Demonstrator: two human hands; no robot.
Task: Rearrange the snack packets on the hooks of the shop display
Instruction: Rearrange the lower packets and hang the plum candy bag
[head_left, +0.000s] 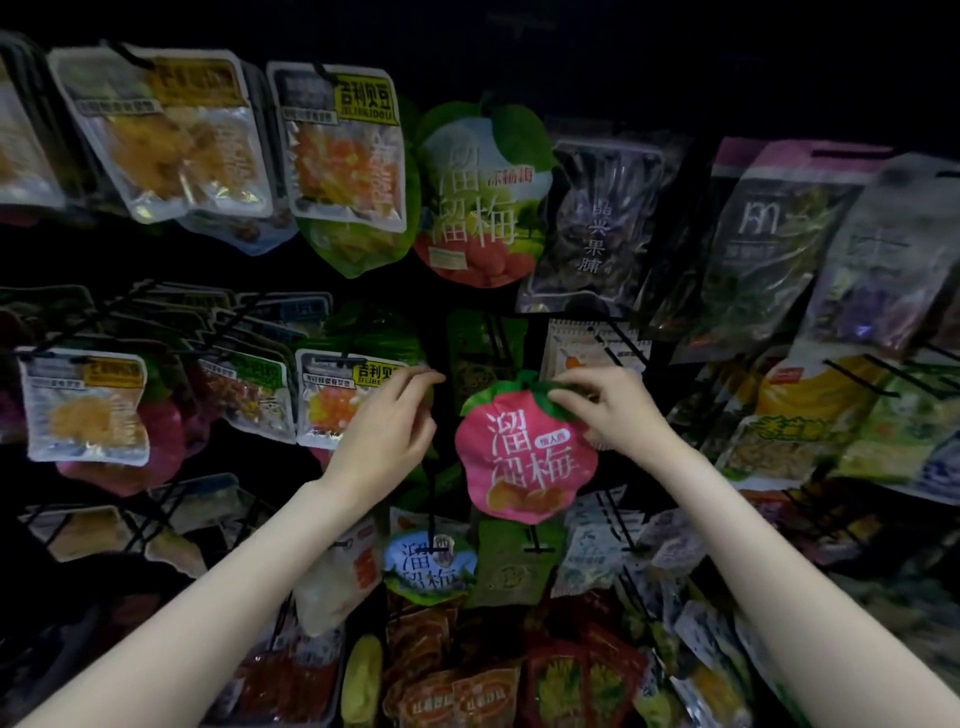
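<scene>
A pink peach-shaped snack packet (524, 457) with green leaves at its top hangs in the middle of the display. My right hand (608, 410) pinches its green top edge on the right side. My left hand (387, 421) is raised just left of it, fingers curled with thumb and forefinger close together near a black hook tip; whether it touches the hook or holds anything is unclear. A dark green packet (475, 358) hangs behind the pink one.
Rows of black wire hooks carry many packets: a green-and-white plum packet (480, 197) above, clear yellow-labelled packets (343, 150) at left, dark dried-fruit bags (597, 223) at right, a blue-white plum packet (431, 564) below. Red packets fill the bottom.
</scene>
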